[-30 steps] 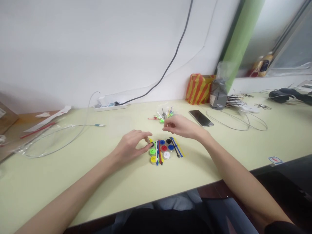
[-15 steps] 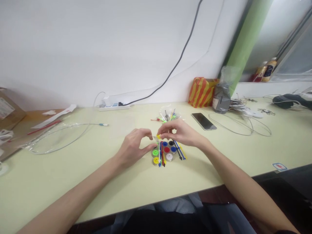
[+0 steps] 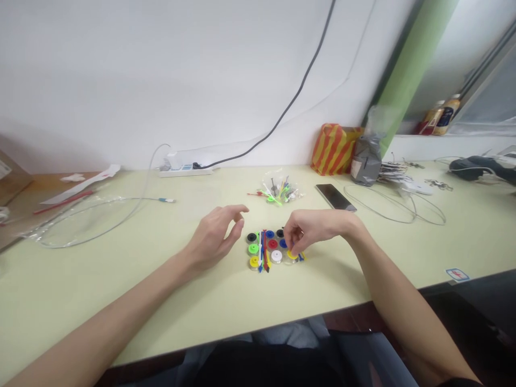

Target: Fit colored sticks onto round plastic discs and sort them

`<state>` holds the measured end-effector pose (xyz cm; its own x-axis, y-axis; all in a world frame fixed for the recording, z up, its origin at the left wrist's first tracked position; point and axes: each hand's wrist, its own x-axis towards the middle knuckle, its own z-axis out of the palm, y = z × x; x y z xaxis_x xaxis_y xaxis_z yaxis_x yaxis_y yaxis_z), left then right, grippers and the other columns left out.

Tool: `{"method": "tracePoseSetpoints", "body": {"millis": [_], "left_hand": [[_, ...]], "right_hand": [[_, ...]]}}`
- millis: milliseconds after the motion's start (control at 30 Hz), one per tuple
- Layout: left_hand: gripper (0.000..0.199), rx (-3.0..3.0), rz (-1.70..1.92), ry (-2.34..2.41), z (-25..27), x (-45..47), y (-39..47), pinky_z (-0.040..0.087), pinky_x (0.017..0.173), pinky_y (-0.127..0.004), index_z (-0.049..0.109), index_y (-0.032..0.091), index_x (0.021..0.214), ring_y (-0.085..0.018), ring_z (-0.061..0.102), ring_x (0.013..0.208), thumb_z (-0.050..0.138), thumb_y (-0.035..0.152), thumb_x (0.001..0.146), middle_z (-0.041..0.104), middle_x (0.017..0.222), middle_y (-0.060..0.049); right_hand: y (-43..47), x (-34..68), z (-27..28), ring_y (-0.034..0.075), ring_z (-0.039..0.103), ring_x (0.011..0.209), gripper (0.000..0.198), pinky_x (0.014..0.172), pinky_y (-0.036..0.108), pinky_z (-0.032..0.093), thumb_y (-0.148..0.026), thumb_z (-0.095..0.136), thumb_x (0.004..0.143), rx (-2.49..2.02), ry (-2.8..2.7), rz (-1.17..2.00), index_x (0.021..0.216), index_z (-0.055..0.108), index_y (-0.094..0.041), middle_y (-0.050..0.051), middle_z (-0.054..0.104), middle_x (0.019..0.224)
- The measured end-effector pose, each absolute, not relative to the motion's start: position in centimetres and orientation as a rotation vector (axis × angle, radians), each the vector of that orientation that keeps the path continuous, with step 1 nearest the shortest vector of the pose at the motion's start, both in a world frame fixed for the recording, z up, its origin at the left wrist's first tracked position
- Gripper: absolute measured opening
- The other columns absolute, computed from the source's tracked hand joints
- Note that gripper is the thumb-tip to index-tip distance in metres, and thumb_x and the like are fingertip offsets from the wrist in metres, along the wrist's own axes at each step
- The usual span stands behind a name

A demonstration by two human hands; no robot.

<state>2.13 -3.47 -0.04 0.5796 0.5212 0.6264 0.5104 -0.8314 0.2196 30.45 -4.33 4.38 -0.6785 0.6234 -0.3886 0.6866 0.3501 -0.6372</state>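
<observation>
My right hand [image 3: 308,228] pinches a small round yellow plastic piece [image 3: 292,255] with a clear base, low over the table at the right end of the group. To the left, my left hand [image 3: 215,235] hovers with thumb and fingers apart, holding nothing. Between the hands lie several similar round pieces, among them a white one [image 3: 276,256], a red one [image 3: 273,244], a green one [image 3: 253,249] and another yellow one [image 3: 253,262]. Slim coloured plastic arrows [image 3: 264,252] lie lengthwise among them. More arrows at the right are partly hidden under my right hand.
Behind the group sits a clear plastic bag [image 3: 278,188] of loose coloured arrows. A phone [image 3: 335,197] lies to its right, near a thin cable [image 3: 387,210]. A striped bag [image 3: 334,149] and a power strip [image 3: 186,170] are by the wall. Another cable [image 3: 121,231] curls at left.
My right hand has moved right and down with the yellow piece, from between both hands to beside the white piece. My left hand has drawn slightly left, away from the pieces.
</observation>
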Motion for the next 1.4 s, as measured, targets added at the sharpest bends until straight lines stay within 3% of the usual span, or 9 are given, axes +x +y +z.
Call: {"method": "tracePoseSetpoints", "body": {"millis": [200,867,1067,1267,1400], "left_hand": [[0.027,2.744,1.046,0.897,-0.1,2.0,-3.5,0.048,0.081,-0.032,0.05,0.019,0.128,-0.018,0.067,0.085,0.042,0.024,0.102,0.069,0.088,-0.002],[0.026,2.87,1.072,0.765,-0.3,2.1,-3.1,0.049,0.073,-0.029,0.055,0.017,0.125,-0.015,0.061,0.073,0.044,0.019,0.101,0.068,0.079,-0.001],[0.025,2.909,1.071,0.758,-0.2,2.1,-3.0,0.049,0.072,-0.029,0.061,0.017,0.119,-0.016,0.062,0.074,0.044,0.018,0.1,0.069,0.082,-0.002],[0.025,2.899,1.065,0.785,-0.5,1.7,-2.4,0.048,0.071,-0.03,0.064,0.018,0.115,-0.016,0.062,0.073,0.043,0.016,0.1,0.069,0.081,-0.003],[0.026,2.879,1.041,0.86,-0.8,1.1,-1.8,0.047,0.071,-0.029,0.065,0.019,0.111,-0.016,0.061,0.073,0.042,0.016,0.1,0.069,0.08,-0.002]], "right_hand": [[-4.3,30.2,4.4,0.011,0.054,0.061,0.028,0.053,0.023,0.036,-0.041,0.075,0.079,1.224,2.575,-1.16,0.086,0.074,-0.013,0.002,0.07,0.074],[-4.3,29.6,3.8,0.01,0.049,0.058,0.015,0.052,0.024,0.034,-0.029,0.076,0.079,1.234,2.624,-1.074,0.08,0.071,-0.015,-0.003,0.059,0.064],[-3.8,30.0,3.7,0.011,0.049,0.06,0.026,0.054,0.024,0.034,-0.04,0.073,0.084,1.227,2.751,-1.079,0.082,0.065,-0.016,-0.003,0.056,0.066],[-2.5,30.4,3.0,0.012,0.045,0.062,0.02,0.057,0.026,0.029,-0.035,0.067,0.089,1.612,2.923,-0.7,0.08,0.062,-0.018,-0.001,0.056,0.07],[-1.4,30.2,1.5,0.015,0.05,0.068,0.011,0.063,0.027,0.031,-0.027,0.056,0.095,2.035,2.967,-0.313,0.091,0.063,-0.02,0.001,0.061,0.075]]}}
